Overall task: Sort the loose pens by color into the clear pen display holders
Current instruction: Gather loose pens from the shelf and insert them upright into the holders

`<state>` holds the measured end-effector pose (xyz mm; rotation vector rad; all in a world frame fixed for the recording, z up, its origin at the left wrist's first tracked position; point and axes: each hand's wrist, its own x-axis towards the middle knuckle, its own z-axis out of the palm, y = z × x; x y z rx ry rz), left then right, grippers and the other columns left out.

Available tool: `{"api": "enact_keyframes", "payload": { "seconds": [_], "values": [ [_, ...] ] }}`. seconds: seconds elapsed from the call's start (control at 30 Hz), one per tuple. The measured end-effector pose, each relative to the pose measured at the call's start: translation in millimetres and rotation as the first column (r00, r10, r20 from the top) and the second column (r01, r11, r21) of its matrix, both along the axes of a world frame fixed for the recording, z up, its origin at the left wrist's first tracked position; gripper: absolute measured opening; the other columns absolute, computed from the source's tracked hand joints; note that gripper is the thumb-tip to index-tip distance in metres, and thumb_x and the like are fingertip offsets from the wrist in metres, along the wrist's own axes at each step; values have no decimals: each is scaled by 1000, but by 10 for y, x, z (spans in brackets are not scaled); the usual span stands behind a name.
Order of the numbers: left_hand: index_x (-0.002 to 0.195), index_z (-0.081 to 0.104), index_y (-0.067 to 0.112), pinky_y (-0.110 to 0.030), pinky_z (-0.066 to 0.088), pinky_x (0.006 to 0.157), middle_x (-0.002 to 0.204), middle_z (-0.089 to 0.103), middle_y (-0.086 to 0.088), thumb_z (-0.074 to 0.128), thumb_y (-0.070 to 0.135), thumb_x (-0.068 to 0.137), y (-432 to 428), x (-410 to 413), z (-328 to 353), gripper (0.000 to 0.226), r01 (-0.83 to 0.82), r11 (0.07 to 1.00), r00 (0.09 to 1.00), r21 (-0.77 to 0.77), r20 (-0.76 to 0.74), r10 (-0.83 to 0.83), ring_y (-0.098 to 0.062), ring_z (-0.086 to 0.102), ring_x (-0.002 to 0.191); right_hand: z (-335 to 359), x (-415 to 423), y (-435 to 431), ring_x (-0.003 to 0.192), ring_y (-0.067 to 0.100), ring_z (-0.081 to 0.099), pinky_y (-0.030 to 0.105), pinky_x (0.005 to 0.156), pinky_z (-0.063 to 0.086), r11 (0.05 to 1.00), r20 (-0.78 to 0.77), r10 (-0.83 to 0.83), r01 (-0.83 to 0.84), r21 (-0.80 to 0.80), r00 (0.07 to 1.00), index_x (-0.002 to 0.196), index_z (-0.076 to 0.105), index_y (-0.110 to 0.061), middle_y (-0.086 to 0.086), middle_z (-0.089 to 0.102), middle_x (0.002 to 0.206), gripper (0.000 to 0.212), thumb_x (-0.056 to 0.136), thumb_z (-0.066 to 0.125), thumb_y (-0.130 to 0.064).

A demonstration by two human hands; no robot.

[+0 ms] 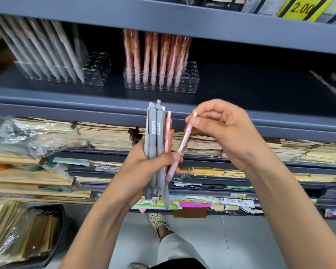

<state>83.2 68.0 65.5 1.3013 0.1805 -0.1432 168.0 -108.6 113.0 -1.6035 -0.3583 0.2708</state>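
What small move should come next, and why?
Probably draw the pale pink pen, pinched by the right hand, free of the pen bundle in the left hand: the clear plastic holder of pink pens has empty holes at its right end.

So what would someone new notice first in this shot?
Centre frame, the left hand grips a bundle of grey and pink pens, while the right hand pinches the top of one pink pen. On the shelf behind stand two clear holders: the left holder has grey pens, the right holder pink ones.
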Motion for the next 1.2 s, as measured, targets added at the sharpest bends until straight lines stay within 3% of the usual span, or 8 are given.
{"api": "enact_keyframes", "payload": {
  "seconds": [0.17, 0.33, 0.43, 0.57, 0.73, 0.87, 1.1, 1.2],
  "values": [
    [105, 60, 0, -27, 54, 58, 87, 75, -17, 71, 1, 84, -7, 25, -52, 23, -29, 1000, 1000, -13, -4, 29, -22, 66, 63, -25, 35, -41, 84, 24, 69, 31, 74, 55, 971, -12, -134, 133, 197, 991, 101, 64, -8, 22, 69, 98, 20, 82, 70, -9],
    [97, 57, 2, -26, 53, 56, 80, 74, -17, 65, -8, 85, -11, 81, -21, 17, -95, 995, 993, 7, 72, 94, -18, 64, 58, -139, 23, 7, 74, 23, 68, 33, 68, 56, 997, -114, 82, -82, 1, 990, 127, 51, -16, 16, 72, 86, 56, 78, 76, -8],
    [98, 58, -2, -26, 53, 56, 80, 73, -19, 68, -6, 83, -19, 114, 1, 18, -106, 994, 990, 3, 96, 106, -18, 64, 58, -117, 100, -23, 73, 25, 69, 32, 69, 55, 994, -142, 103, -98, 43, 985, 129, 49, -16, 17, 73, 87, 63, 73, 78, -13],
    [101, 58, -9, -23, 52, 55, 75, 73, -13, 68, -4, 84, -56, 164, 8, 21, -105, 994, 988, -13, 113, 106, -17, 64, 57, -92, 179, -54, 73, 22, 68, 29, 66, 57, 981, -121, 184, -176, 80, 975, 109, 65, -9, 16, 72, 88, 40, 72, 78, -14],
    [88, 61, 3, -26, 50, 54, 69, 65, -8, 69, 1, 83, -22, 222, -24, 10, -184, 983, 979, -28, 83, 186, -17, 58, 56, 91, 452, -118, 76, 20, 69, 29, 70, 57, 929, -59, -77, 93, 358, 995, 91, 63, -9, 4, 71, 81, 10, 83, 65, -3],
    [87, 58, 10, -27, 49, 50, 61, 56, -4, 68, 2, 86, 29, 230, -61, 13, -216, 976, 975, -36, 34, 217, -19, 53, 55, 280, 765, -104, 74, 19, 67, 36, 79, 57, 834, 3, -333, 293, 467, 943, 84, 58, -7, 3, 70, 74, 17, 87, 59, 10],
    [86, 52, 8, -28, 46, 50, 55, 52, -2, 65, -1, 87, 1, 278, -85, 16, -221, 975, 974, -29, 38, 222, -18, 50, 51, 354, 1150, 228, 72, 13, 67, 38, 79, 57, 839, 183, -525, 469, 277, 831, 80, 64, -4, 0, 70, 70, 17, 82, 63, 13],
    [87, 53, 8, -29, 46, 51, 56, 53, -2, 65, 0, 87, 28, 287, -100, 15, -226, 974, 973, -22, 32, 227, -18, 51, 52, 279, 1308, 320, 99, 24, 67, 44, 95, 50, 845, 407, -479, 534, -25, 777, 91, 68, -6, 11, 72, 95, 7, 85, 65, -7]
  ]
}}
